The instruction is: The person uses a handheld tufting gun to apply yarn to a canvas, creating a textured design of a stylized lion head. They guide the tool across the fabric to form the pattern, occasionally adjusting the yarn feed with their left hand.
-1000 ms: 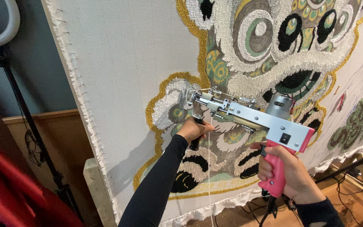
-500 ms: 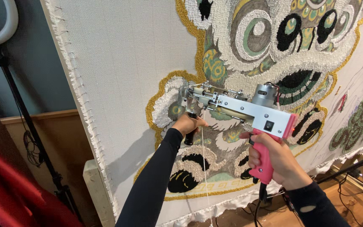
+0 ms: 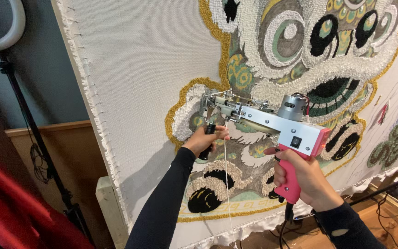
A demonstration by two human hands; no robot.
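A silver tufting gun [image 3: 272,121] with a pink handle is pressed nose-first against a stretched white cloth [image 3: 148,69]. My right hand [image 3: 302,177] grips the pink rear handle. My left hand [image 3: 203,139] holds the black front grip under the gun's nose. The nose sits at a white tufted patch outlined in gold, at the left edge of a lion-dance design [image 3: 309,50] in white, green, black and gold. A white yarn strand [image 3: 227,184] hangs down from the gun. Both forearms wear black sleeves.
A black light stand [image 3: 33,133] with a white ring lamp [image 3: 5,32] rises at the left before a grey wall and wood panel. Red fabric [image 3: 19,207] fills the lower left. The frame's wooden post [image 3: 109,203] stands below the cloth edge. Cables lie on the floor at the right.
The gun and both hands have drifted left and slightly up along the cloth, from the design's middle toward the gold-outlined patch at its left edge.
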